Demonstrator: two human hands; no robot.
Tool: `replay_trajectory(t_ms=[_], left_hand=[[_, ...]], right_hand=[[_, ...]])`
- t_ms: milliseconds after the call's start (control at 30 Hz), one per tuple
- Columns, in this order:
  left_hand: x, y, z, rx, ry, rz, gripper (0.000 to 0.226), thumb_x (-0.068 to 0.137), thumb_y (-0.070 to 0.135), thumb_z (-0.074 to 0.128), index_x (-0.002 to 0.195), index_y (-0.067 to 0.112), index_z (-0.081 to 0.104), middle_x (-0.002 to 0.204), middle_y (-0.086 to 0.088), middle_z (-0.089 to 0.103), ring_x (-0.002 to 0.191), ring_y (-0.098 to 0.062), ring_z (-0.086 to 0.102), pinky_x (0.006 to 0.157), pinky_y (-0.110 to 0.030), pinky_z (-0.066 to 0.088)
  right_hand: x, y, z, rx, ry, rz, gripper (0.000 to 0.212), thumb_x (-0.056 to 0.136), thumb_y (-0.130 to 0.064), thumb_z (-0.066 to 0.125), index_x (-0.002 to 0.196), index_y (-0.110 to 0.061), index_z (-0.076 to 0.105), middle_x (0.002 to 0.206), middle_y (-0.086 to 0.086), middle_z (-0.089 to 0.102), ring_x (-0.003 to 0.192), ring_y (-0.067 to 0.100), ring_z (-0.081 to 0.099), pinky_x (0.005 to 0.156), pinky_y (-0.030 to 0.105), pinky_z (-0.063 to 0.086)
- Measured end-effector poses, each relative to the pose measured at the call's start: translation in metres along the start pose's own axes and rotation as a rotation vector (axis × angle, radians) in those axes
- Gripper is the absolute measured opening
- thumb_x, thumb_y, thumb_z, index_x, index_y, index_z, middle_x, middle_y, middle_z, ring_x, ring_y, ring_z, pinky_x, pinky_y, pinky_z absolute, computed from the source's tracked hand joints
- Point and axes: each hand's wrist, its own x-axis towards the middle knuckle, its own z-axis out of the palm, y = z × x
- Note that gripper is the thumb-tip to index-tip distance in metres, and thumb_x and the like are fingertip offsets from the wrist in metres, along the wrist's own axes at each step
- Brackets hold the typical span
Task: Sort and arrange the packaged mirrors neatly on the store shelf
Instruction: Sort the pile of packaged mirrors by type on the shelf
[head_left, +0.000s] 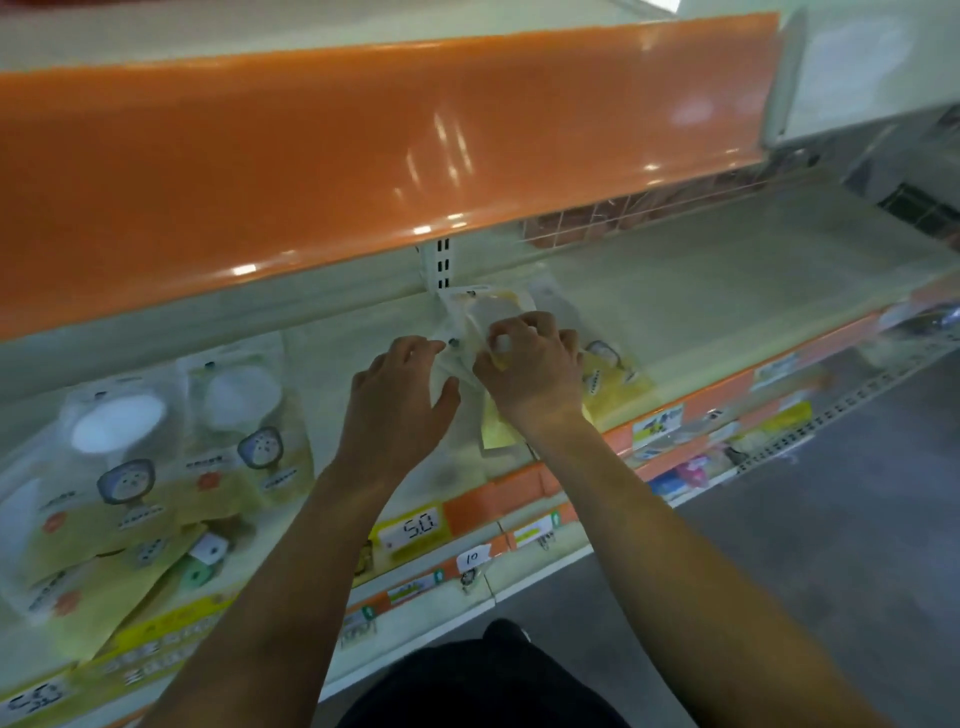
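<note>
An orange upper shelf (363, 156) filled the top of the view and hid the rear of the pale shelf (727, 291) below it. That shelf's right half lay bare out to its front edge, giving open room there; its left half was crowded. A row of packaged mirrors (171, 447) covered the left end, each a clear bag with a white round disc above a yellowish card bearing a small cartoon face; the leftmost were cut off by the frame and blurred. Another packaged mirror (618, 374) lay flat just right of the hands, near the front edge. At the shelf's middle, against the back wall, stood the held packet (488, 306), mostly covered by fingers, its print unreadable. The right hand (530, 364) was clamped over its upper part, and the left hand (400, 384) pinched its left edge, so both were closed on it, nearly touching. A price tag (413, 527) on the front rail read 5.0.
</note>
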Motion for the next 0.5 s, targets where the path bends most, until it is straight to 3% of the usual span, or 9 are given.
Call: replay_trajectory(t_ms=[367,500], left_hand=[[0.025,0.049,0.032,0.051,-0.028,-0.077,0.045,0.094,0.039,0.048,0.134,0.021,0.046,0.136,-0.001,0.046,0.120,-0.024,0.050,0.096,-0.041,0.039],[0.026,0.058,0.037,0.048,-0.016,-0.114,0.045,0.094,0.038,0.048,0.135,0.021,0.045,0.139,0.000,0.045,0.124,-0.023,0.047,0.099,-0.041,0.038]], right_hand=[[0.046,0.054,-0.015,0.004,0.031,-0.019,0.042,0.082,-0.045,0.060,0.122,-0.033,0.060,0.132,0.000,0.047,0.116,0.034,0.042,0.093,0.042,0.035],[0.054,0.074,-0.003,-0.062,-0.101,-0.008,0.051,0.087,-0.053,0.052,0.133,-0.033,0.049,0.145,0.001,0.037,0.129,0.034,0.033,0.104,0.044,0.030]])
